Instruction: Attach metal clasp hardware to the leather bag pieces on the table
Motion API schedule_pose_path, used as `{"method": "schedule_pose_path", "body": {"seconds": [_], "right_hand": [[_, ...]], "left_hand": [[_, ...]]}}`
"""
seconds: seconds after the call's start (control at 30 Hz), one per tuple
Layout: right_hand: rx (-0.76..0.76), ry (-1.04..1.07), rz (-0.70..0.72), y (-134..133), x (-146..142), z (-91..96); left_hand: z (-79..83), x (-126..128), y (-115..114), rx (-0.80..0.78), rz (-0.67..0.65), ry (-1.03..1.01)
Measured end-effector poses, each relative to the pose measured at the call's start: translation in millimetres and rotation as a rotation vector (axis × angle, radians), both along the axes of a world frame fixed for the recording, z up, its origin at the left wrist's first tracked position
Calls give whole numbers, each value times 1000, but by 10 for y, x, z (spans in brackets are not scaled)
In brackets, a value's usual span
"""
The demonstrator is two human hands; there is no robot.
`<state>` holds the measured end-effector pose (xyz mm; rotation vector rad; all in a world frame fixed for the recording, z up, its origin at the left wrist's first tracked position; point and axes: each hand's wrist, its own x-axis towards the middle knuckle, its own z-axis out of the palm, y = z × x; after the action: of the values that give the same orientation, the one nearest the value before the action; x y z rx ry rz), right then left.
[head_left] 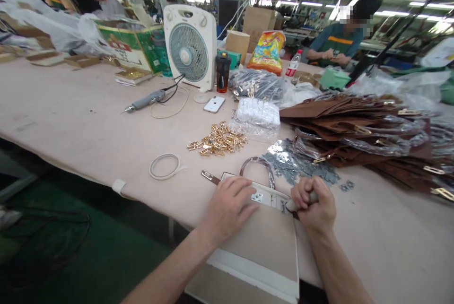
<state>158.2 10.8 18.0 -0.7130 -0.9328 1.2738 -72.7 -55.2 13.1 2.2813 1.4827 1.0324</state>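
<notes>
A beige bag piece (262, 233) lies at the table's front edge, with a plastic-wrapped handle (258, 162) looping from its far edge. My left hand (230, 204) rests flat on its top left part, fingers stretched out. Beside those fingertips sits a small silver metal plate (257, 197). My right hand (315, 202) is closed in a fist round a hand tool with a pale rounded handle (312, 196); its working end is at the piece's right edge, its kind hidden. A brown strap with a gold metal end (209, 176) sticks out to the left.
Gold fittings (220, 141) and grey metal plates (301, 164) lie in heaps beyond the bag piece. Brown bag parts (362, 129) are stacked right. A tape roll (164, 166), an electric screwdriver (145, 101), a phone (214, 104) and a fan (189, 48) stand left. Co-workers sit behind.
</notes>
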Motion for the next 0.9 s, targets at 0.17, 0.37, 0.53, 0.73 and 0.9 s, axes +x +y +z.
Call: {"method": "schedule_pose_path", "body": {"seconds": [0.17, 0.37, 0.53, 0.73, 0.9], "right_hand": [[55, -101, -45, -69, -55, 37], [125, 10, -12, -22, -205, 346], [2, 11, 197, 181, -563, 431], [-79, -50, 192, 273, -767, 237], [-93, -5, 188, 260, -742, 192]], "left_hand": [[-18, 14, 16, -15, 18, 50], [-70, 15, 56, -64, 31, -53], [-9, 33, 81, -114, 82, -102], [14, 26, 68, -86, 77, -54], [-12, 21, 78, -75, 73, -62]]}}
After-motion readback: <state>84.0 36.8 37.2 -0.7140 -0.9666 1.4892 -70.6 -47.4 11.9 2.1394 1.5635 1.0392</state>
